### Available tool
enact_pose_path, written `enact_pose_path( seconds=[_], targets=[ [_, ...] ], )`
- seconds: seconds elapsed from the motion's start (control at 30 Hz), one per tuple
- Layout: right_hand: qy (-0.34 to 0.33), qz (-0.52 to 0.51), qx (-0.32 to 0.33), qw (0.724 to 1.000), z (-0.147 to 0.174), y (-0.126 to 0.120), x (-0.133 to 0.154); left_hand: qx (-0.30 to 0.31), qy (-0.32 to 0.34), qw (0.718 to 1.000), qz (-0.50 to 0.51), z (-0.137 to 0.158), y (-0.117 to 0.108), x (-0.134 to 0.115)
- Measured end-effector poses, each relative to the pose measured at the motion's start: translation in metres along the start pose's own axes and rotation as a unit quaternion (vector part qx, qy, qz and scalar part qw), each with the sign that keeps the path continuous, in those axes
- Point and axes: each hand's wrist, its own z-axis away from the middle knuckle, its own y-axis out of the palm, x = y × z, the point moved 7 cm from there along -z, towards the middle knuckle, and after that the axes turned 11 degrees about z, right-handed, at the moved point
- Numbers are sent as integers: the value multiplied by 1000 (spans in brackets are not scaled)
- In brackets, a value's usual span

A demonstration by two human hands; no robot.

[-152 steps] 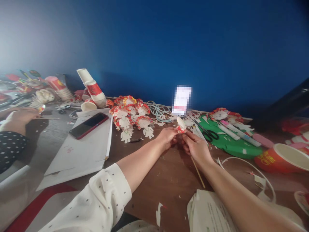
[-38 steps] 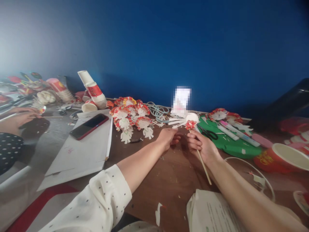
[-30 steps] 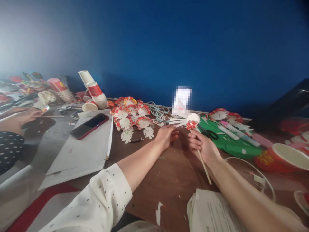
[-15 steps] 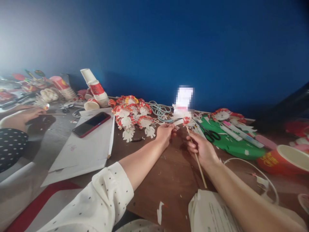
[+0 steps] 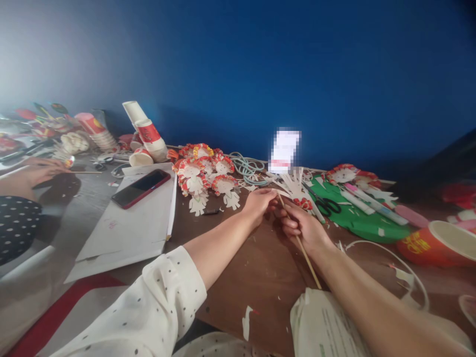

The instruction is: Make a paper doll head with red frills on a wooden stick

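My right hand (image 5: 307, 225) is closed around a thin wooden stick (image 5: 308, 260), which slants from its tip near my left fingers down toward the table's front. The fingers of my left hand (image 5: 260, 204) pinch a narrow white paper strip (image 5: 280, 192) at the stick's upper end. The two hands almost touch, and part of the strip is hidden by them. A small red and white frilled piece (image 5: 303, 203) shows just behind my right hand; whether it is attached to anything I cannot tell. Cut white paper strips (image 5: 296, 186) fan out beyond it.
Several paper figures with red frills (image 5: 197, 173) lie left of a coiled cable (image 5: 247, 166). Black scissors (image 5: 329, 207) rest on a green sheet (image 5: 353, 223). A phone (image 5: 141, 188) lies on white board at left; another person's hand (image 5: 46, 169) holds a stick beyond it. A red cup (image 5: 420, 248) lies right.
My right hand and the stick have shifted left, bringing the stick's tip to my left fingers. The red frilled piece, seen before at the stick's tip, now appears behind my right hand.
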Motion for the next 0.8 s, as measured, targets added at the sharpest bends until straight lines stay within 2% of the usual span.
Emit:
enact_pose_path(
  seconds=[0.07, 0.27, 0.43, 0.8],
  targets=[
    [-7, -2, 1, 1000, 0, 0, 2, 20, -6, 1000, -5, 1, 2, 1],
    [-45, 54, -72, 995, 3, -7, 7, 42, -23, 999, -9, 1, 5, 4],
    [-54, 79, -102, 990, 5, -12, 11, 66, -46, 997, 20, 1, 7, 4],
    [-50, 98, -97, 989, 6, -12, 13, 100, -65, 992, 29, -3, 7, 7]
  ],
)
